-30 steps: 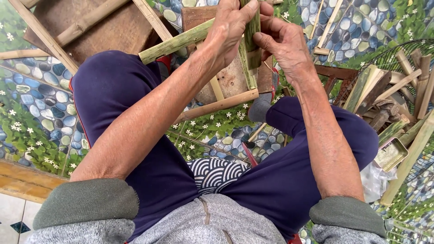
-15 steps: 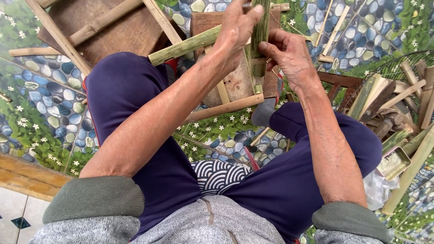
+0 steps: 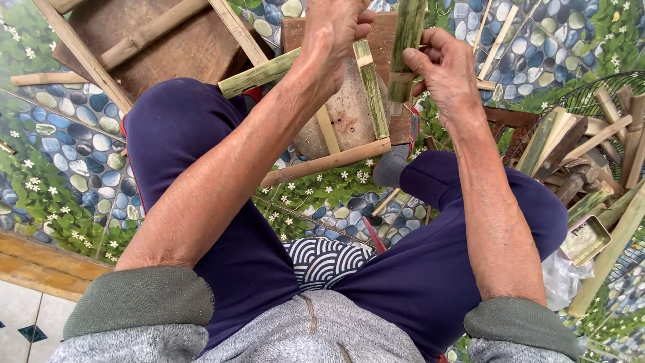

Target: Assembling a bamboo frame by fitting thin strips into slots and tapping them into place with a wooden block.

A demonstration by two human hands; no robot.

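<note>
Green bamboo piece (image 3: 405, 48) upright, lengthwise vertical.

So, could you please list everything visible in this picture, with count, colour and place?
bamboo piece: one, green, upright, held in the right hand, top centre
bamboo strip: one, green-yellow, below the left hand
bamboo sticks: several, tan and green, lying over the knees and board
wooden block: one, brown, between the knees
wooden board: one, dark brown, top left
bamboo offcuts: a pile, tan and green, right edge
small tin: one, metal, right
floor mat: one, pebble and flower print, under everything
trousers: dark blue
left hand: on the bamboo, top centre
right hand: grips the bamboo piece
</note>
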